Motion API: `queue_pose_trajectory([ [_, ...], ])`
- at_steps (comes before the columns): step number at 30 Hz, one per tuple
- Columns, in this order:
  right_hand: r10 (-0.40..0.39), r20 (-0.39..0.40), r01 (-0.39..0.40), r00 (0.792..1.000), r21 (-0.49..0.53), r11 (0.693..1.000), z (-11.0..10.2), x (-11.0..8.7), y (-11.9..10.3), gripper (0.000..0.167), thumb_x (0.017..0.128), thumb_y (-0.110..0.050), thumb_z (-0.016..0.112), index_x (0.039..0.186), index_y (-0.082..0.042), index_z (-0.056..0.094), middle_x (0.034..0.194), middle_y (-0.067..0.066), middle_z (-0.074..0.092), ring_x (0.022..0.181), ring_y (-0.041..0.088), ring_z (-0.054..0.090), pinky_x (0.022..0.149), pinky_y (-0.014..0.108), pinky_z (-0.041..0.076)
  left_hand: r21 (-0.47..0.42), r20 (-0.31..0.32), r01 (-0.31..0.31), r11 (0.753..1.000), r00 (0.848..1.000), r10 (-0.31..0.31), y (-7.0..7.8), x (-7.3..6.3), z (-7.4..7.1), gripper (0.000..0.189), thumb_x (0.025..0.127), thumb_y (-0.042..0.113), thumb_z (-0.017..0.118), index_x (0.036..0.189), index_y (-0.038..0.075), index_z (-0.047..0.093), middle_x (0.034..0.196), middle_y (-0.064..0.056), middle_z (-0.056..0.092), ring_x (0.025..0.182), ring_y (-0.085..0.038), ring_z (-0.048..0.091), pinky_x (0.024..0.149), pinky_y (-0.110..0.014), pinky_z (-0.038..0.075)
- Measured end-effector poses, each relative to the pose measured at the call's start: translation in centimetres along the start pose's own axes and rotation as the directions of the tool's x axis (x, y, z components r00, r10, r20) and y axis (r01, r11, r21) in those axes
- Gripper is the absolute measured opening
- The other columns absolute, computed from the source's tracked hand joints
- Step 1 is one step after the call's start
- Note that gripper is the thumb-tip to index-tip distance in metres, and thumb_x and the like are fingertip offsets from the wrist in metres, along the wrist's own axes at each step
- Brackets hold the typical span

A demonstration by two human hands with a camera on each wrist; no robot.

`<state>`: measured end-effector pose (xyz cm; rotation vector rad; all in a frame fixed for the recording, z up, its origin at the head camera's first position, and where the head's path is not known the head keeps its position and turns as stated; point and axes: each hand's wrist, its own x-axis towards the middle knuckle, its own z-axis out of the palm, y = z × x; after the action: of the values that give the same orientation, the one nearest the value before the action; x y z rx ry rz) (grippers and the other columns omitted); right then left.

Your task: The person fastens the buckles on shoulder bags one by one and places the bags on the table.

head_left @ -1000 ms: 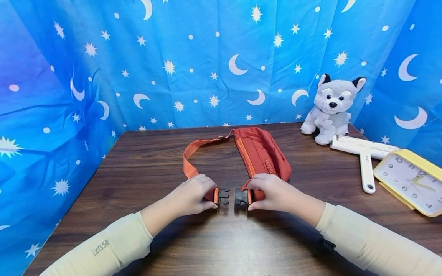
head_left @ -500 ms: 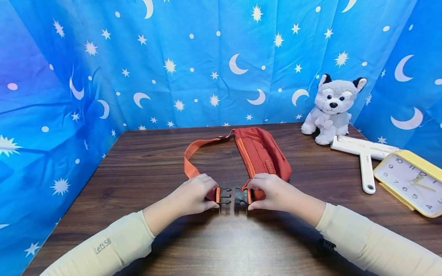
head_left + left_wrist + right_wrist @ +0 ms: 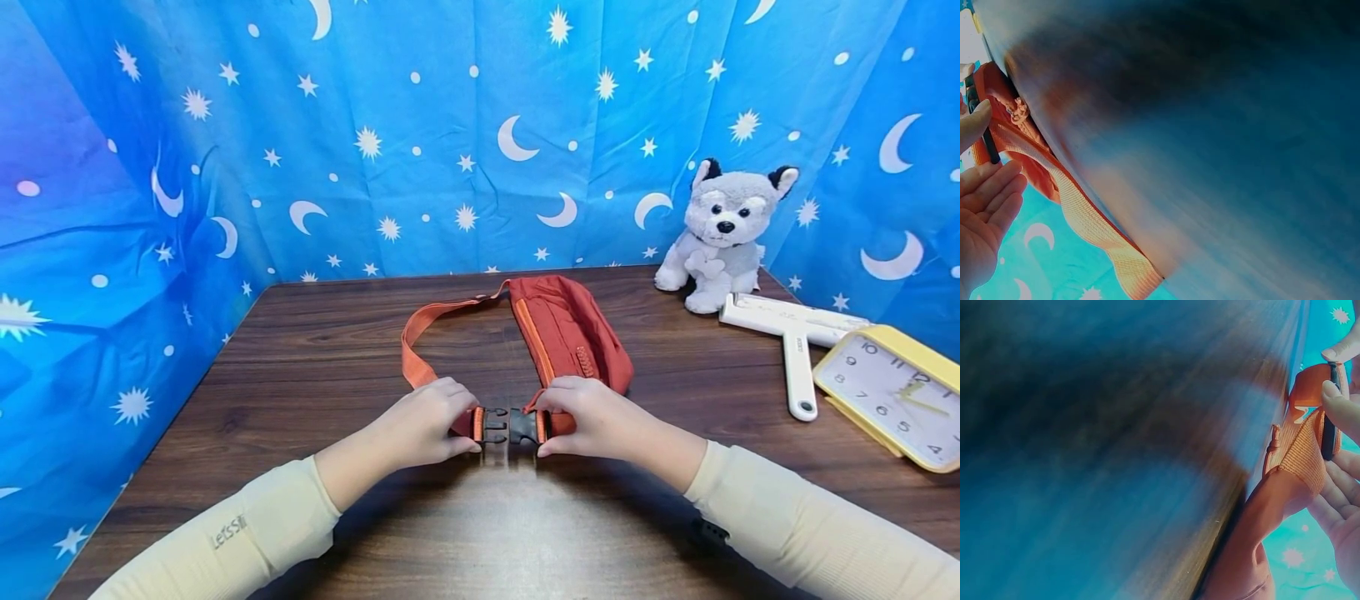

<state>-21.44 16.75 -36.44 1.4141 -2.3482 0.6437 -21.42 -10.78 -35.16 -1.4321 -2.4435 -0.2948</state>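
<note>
A rust-red waist bag lies on the table, its orange strap looping out to the left. My left hand pinches the pronged half of the black buckle by its edges, the prongs facing right. Opposite it, my right hand pinches the socket half of the buckle. A narrow gap separates the two halves, which are lined up level. In the left wrist view the thumb and fingers hold the black buckle piece with the strap trailing away. The right wrist view shows the webbing beside the socket piece.
A grey plush husky sits at the back right of the wooden table. In front of it lie a white T-shaped tool and a yellow alarm clock. A blue star-patterned curtain surrounds the table.
My left hand has moved slightly to the right with the pronged half, narrowing the gap to the socket half. The right hand and the bag have stayed in place.
</note>
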Motion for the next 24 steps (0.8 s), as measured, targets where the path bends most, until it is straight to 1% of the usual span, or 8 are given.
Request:
queue_pose_trajectory([
  [4, -0.007, -0.002, 0.007, 1.0, 0.0, 1.0, 0.01, 0.02, 0.01, 0.04, 0.067, -0.032, 0.084, 0.092, -0.008, 0.064, 0.083, -0.004, 0.055, 0.07, 0.008, 0.048, 0.061, 0.023, 0.042, -0.006, -0.001, -0.002, 1.0, 1.0, 0.002, 0.05, 0.06, 0.0, 0.038, 0.076, 0.032, 0.079, 0.097, 0.005, 0.064, 0.088, -0.002, 0.062, 0.085, -0.015, 0.056, 0.075, -0.029, 0.048],
  [10, 0.005, 0.012, -0.006, 1.0, 0.007, 1.0, -0.04, 0.03, -0.03, 0.04, 0.067, -0.032, 0.085, 0.092, -0.008, 0.065, 0.082, -0.004, 0.054, 0.069, 0.008, 0.045, 0.059, 0.022, 0.039, 0.001, -0.008, -0.015, 1.0, 1.0, 0.015, 0.28, 0.3, -0.04, 0.039, 0.076, 0.033, 0.079, 0.098, 0.004, 0.064, 0.088, -0.003, 0.062, 0.085, -0.015, 0.057, 0.076, -0.028, 0.049],
  [13, 0.001, 0.005, -0.001, 1.0, 0.006, 1.0, -0.01, 0.06, -0.02, 0.04, 0.066, -0.031, 0.085, 0.092, -0.008, 0.065, 0.081, -0.004, 0.053, 0.068, 0.007, 0.043, 0.058, 0.021, 0.038, 0.007, -0.005, -0.012, 1.0, 1.0, 0.012, 0.37, 0.43, -0.01, 0.04, 0.076, 0.033, 0.079, 0.099, 0.004, 0.064, 0.089, -0.003, 0.063, 0.085, -0.015, 0.057, 0.076, -0.028, 0.049],
  [18, -0.012, -0.002, 0.012, 1.0, 0.01, 1.0, 0.05, 0.12, 0.01, 0.04, 0.065, -0.031, 0.085, 0.092, -0.008, 0.065, 0.082, -0.004, 0.054, 0.069, 0.007, 0.044, 0.059, 0.021, 0.038, 0.02, 0.002, -0.018, 1.0, 1.0, 0.017, 0.45, 0.48, 0.03, 0.041, 0.076, 0.034, 0.078, 0.1, 0.004, 0.065, 0.091, -0.003, 0.063, 0.087, -0.015, 0.058, 0.077, -0.028, 0.049],
  [24, -0.005, 0.005, 0.005, 1.0, 0.012, 1.0, -0.04, 0.15, -0.02, 0.04, 0.066, -0.031, 0.085, 0.093, -0.008, 0.065, 0.082, -0.004, 0.054, 0.069, 0.008, 0.044, 0.059, 0.021, 0.038, 0.019, -0.009, -0.027, 0.999, 1.0, 0.028, 0.48, 0.58, -0.03, 0.039, 0.077, 0.033, 0.078, 0.098, 0.004, 0.064, 0.089, -0.003, 0.063, 0.085, -0.015, 0.057, 0.076, -0.028, 0.049],
])
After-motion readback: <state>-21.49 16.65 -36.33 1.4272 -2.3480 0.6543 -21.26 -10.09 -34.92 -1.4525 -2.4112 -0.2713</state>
